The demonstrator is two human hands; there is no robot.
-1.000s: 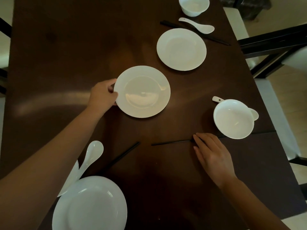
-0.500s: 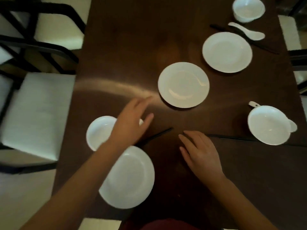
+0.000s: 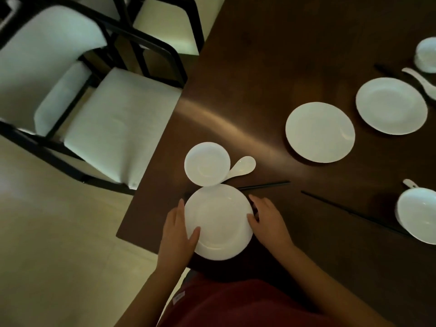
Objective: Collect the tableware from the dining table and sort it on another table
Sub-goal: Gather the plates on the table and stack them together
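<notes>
A white plate [image 3: 220,220] lies at the near corner of the dark wooden table [image 3: 295,55]. My left hand [image 3: 178,228] clasps its left rim with the thumb on top, and my right hand [image 3: 267,220] holds its right rim. Just beyond the plate stands a small white bowl [image 3: 207,163] with a white spoon [image 3: 243,165] leaning against it. Black chopsticks [image 3: 264,185] lie to the right of the bowl, and another black chopstick [image 3: 354,213] runs toward a bowl [image 3: 418,214] at the right edge.
Two more white plates [image 3: 319,132] [image 3: 391,106] lie farther right, with a spoon [image 3: 422,82] and a bowl [image 3: 427,55] behind them. White-cushioned chairs with black frames [image 3: 113,119] stand left of the table, over pale floor.
My view has swung left. Both hands have drawn back from the table's middle and closed on the rims of the near plate; the left hand no longer covers the small bowl.
</notes>
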